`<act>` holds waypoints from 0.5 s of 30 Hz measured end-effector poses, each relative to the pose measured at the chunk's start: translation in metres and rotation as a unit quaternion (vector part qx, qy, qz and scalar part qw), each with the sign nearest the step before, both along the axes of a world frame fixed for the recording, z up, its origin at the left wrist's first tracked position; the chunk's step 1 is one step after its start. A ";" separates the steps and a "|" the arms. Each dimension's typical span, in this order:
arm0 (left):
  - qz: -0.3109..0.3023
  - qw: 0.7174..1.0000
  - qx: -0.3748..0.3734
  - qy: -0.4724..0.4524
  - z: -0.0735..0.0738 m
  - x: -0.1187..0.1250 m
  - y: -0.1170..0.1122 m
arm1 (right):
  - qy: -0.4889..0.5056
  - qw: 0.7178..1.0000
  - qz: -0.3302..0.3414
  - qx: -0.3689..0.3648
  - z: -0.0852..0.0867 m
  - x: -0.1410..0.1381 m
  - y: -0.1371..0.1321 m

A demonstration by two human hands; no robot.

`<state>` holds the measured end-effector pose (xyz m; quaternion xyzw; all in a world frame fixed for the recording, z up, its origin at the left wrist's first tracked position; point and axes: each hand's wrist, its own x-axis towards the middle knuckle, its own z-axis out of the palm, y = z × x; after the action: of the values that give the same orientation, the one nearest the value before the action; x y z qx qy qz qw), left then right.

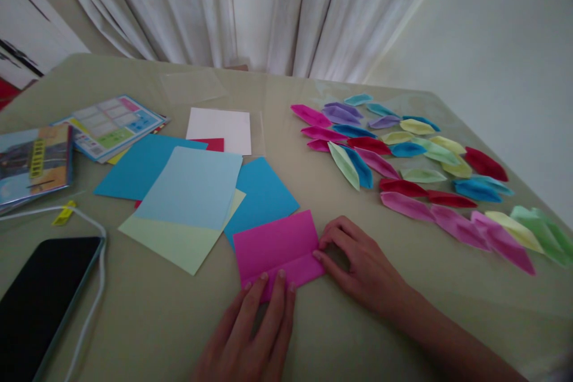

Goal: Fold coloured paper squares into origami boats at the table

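A magenta paper sheet (275, 245) lies on the table in front of me, its near edge folded up into a narrow strip. My left hand (250, 334) lies flat with its fingers stretched out, their tips pressing the folded strip. My right hand (358, 262) is curled at the sheet's right edge, with thumb and fingertips pinching the end of the fold. Loose square sheets in blue, light blue and pale green (188, 203) overlap just left of the magenta sheet.
Several folded paper boats (421, 173) in many colours lie spread over the right half of the table. A dark phone (40, 298) with a white cable sits near left. Booklets (111, 125) and a white sheet (219, 130) lie further back. Curtains hang behind.
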<state>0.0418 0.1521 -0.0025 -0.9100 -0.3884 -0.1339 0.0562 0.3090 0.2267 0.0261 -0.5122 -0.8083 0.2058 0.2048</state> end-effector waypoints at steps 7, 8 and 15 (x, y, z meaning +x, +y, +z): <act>-0.004 1.000 -0.001 0.000 -0.002 -0.001 0.000 | -0.072 0.950 0.204 0.225 0.016 -0.022 -0.036; -0.005 1.000 0.002 0.004 -0.002 -0.002 -0.001 | -0.068 0.946 0.213 0.234 0.015 -0.026 -0.040; -0.005 1.000 0.008 0.018 -0.001 -0.004 -0.001 | -0.078 0.953 0.191 0.220 -0.003 -0.028 -0.049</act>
<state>0.0382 0.1513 -0.0034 -0.9136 -0.3820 -0.1207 0.0697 0.2812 0.1773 0.0231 -0.3048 -0.9298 0.0173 0.2056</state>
